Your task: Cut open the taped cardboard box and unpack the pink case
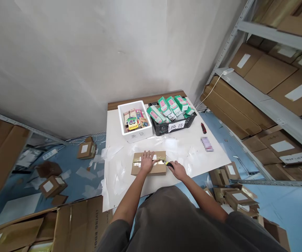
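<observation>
A small brown cardboard box sealed with tape lies near the front edge of the white table. My left hand presses flat on top of the box, fingers spread. My right hand is at the box's right end, closed around a small yellow and black cutter whose tip meets the tape seam.
A white foam box of colourful packets and a black basket of green packages stand at the table's back. A red-handled tool lies right of the basket. Clear plastic wrappers litter the table. Cardboard boxes cover the floor and fill the metal shelves on the right.
</observation>
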Tool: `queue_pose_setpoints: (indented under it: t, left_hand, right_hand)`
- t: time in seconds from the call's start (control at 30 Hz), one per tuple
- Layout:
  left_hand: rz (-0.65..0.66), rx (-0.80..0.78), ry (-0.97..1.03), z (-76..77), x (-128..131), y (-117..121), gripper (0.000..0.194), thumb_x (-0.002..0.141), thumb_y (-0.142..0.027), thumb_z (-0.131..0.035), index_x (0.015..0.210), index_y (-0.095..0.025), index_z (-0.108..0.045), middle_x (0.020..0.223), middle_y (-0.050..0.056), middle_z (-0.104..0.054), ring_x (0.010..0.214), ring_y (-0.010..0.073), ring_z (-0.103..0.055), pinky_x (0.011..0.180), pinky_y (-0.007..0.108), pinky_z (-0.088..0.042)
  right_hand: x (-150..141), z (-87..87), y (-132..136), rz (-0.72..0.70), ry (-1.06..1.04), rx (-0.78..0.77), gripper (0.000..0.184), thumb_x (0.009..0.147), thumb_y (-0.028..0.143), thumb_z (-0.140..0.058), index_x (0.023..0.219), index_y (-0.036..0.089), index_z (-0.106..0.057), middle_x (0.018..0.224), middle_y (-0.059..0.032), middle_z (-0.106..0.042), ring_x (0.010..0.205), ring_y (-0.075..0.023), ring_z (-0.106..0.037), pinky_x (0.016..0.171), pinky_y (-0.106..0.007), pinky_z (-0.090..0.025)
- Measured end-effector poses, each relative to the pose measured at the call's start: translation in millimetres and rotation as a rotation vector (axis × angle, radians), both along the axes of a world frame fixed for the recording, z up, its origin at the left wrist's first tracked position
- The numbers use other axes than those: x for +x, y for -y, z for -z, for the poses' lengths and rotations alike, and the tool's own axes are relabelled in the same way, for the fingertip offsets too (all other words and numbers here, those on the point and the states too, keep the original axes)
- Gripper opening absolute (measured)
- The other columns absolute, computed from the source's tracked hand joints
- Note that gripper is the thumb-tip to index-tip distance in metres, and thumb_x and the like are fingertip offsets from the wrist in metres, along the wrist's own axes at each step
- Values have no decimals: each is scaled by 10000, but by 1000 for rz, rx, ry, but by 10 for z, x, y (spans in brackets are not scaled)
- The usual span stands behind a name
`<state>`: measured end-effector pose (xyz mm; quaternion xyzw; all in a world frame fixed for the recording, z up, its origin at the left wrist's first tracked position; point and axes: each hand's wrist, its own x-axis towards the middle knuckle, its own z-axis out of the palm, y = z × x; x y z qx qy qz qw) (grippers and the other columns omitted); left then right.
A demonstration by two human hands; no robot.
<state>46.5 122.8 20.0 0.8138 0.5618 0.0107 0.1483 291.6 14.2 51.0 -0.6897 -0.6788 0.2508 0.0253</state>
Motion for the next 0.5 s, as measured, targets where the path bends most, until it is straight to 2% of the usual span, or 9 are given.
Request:
queue_pose_setpoints:
  t: [0.1, 0.17, 0.3, 0.4, 0.43, 0.5]
  left_hand:
    - [4, 29, 37, 49, 8, 55, 828, 955, -718, -462, 1590, -188, -438, 1644, 164, -410, 1593, 406, -146, 1283, 564, -110]
    - [-12, 40, 51, 76, 22, 91, 820, 955, -718, -463, 1593, -203, -431, 1652, 153, -401, 1599, 401, -124, 1284, 576, -88]
    - [-40, 40, 97, 118, 31, 143, 782, 973, -701, -442, 1582, -209, -449, 1662, 134, -389, 1609, 383, -91, 1292, 565, -63]
    - [-21, 35, 144, 127, 15, 164, 815, 950, -720, -476, 1584, -208, -444, 1667, 136, -380, 1610, 381, -80, 1295, 564, -64]
    - [-25, 32, 157, 122, 15, 169, 835, 937, -730, -493, 1586, -208, -439, 1670, 136, -375, 1609, 384, -81, 1295, 566, -67]
    - [-46, 17, 181, 95, 32, 177, 864, 916, -745, -517, 1586, -206, -438, 1676, 135, -363, 1606, 388, -89, 1295, 562, -78]
  right_hand:
    - [-84, -22, -69, -8, 69, 5, 354, 1084, 487, -423, 1317, 277, -585, 1147, -81, -618, 967, -225, -639, 769, -280, -394]
    - [-38, -13, -72, 23, 121, 13, 357, 1079, 489, -437, 1329, 280, -583, 1164, -92, -616, 992, -235, -641, 785, -286, -404]
    - [373, 16, 26, 375, 192, -15, 390, 1088, 457, -391, 1361, 238, -562, 1185, -127, -625, 943, -233, -668, 783, -303, -428]
    - [631, 76, 138, 515, 40, 14, 387, 1056, 492, -441, 1310, 236, -583, 1142, -109, -662, 936, -236, -682, 802, -311, -449]
    - [617, 124, 175, 568, -54, 15, 399, 1035, 518, -470, 1289, 235, -587, 1087, -94, -680, 926, -240, -685, 801, -314, -458]
    - [398, 277, 240, 724, -300, -21, 478, 966, 591, -547, 1265, 220, -581, 932, -61, -698, 851, -245, -688, 753, -315, -481]
